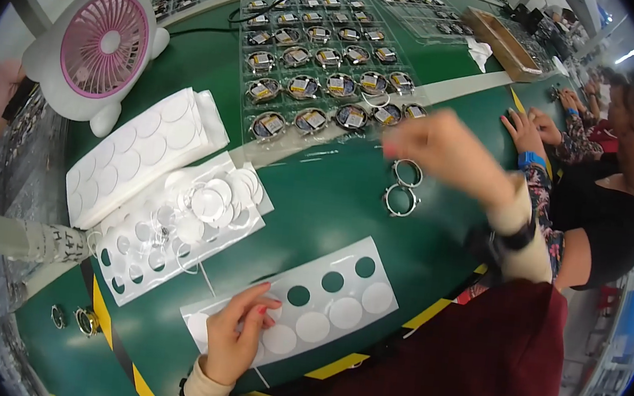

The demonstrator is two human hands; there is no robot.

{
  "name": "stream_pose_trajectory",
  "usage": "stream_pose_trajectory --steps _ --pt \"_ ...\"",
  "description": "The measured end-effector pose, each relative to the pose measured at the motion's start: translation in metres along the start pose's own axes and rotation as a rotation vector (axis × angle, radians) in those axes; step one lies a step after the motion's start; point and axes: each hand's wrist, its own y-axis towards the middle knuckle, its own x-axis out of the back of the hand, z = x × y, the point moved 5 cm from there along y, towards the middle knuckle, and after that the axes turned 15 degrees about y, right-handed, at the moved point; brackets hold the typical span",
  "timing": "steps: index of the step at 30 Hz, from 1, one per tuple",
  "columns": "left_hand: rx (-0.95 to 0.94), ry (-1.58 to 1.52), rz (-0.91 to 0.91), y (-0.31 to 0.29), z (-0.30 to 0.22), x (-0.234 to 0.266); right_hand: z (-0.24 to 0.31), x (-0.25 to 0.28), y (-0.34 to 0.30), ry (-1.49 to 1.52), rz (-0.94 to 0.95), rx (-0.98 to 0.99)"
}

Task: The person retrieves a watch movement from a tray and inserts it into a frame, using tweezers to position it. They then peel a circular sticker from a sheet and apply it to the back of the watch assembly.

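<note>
Sheet (357, 290) of smooth, glossy white backing lies flat on the green table (313, 201), its left part beneath the left hand (235, 338), whose fingers are loosely bent with nothing visible between them. Three round holes and five white discs show in it. Farther off, the right hand (445, 151) is blurred, its grip impossible to tell, near two thin metal rings (403, 186) and a clear plastic tray (286, 107).

The sticker sheet (291, 313) lies before me, partly under my left hand (235, 336); watch-case rings (403, 186) sit beyond it, the module tray (292, 104) behind them, the fan (108, 52) farther left.
</note>
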Motion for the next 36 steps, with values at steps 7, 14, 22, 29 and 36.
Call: stream_pose_trajectory --steps 7,14,22,29,36 --pt "-0.049 -0.057 0.021 0.001 -0.004 -0.004 0.005 -0.054 -0.106 -0.564 -0.103 -0.095" --pt "-0.109 -0.233 0.007 0.001 -0.013 -0.004 0.055 -0.099 -0.070 0.261 -0.109 -0.140" --pt "-0.221 -0.438 0.074 0.010 -0.006 0.018 0.102 -0.176 -0.034 0.967 0.207 -0.117" --pt "-0.206 -0.551 0.109 0.014 0.000 0.023 0.107 -0.179 -0.023 0.954 0.306 -0.124" --pt "-0.188 -0.617 0.139 0.017 0.002 0.026 0.105 -0.175 -0.017 0.836 0.308 -0.079"
